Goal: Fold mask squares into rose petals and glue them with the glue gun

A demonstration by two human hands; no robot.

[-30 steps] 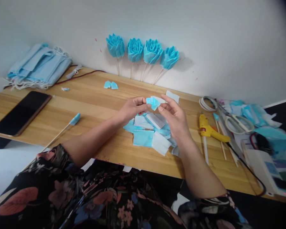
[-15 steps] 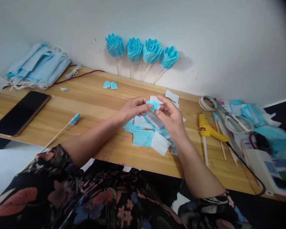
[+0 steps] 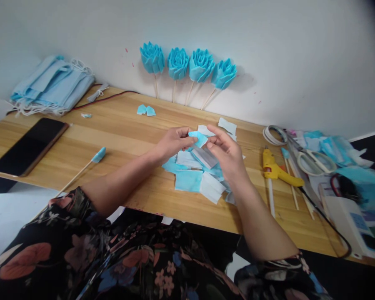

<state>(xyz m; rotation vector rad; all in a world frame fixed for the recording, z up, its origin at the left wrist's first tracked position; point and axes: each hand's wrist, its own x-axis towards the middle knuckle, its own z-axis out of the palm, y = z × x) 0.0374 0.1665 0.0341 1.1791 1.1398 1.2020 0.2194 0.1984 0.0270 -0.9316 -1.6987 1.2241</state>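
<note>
My left hand and my right hand meet above the wooden table, both pinching one small folded blue fabric piece between thumb and fingers. Under them lies a loose pile of cut blue and white fabric squares. A wooden stick with a blue fabric tip rests on the table to the left of my left arm.
Several finished blue fabric roses on sticks lean against the wall. A stack of blue face masks and a dark phone are at left. A yellow glue gun, sticks, scissors and fabric scraps are at right.
My right hand has closed in on the blue piece, and its fingers now pinch it together with my left hand. The view has shifted slightly.
</note>
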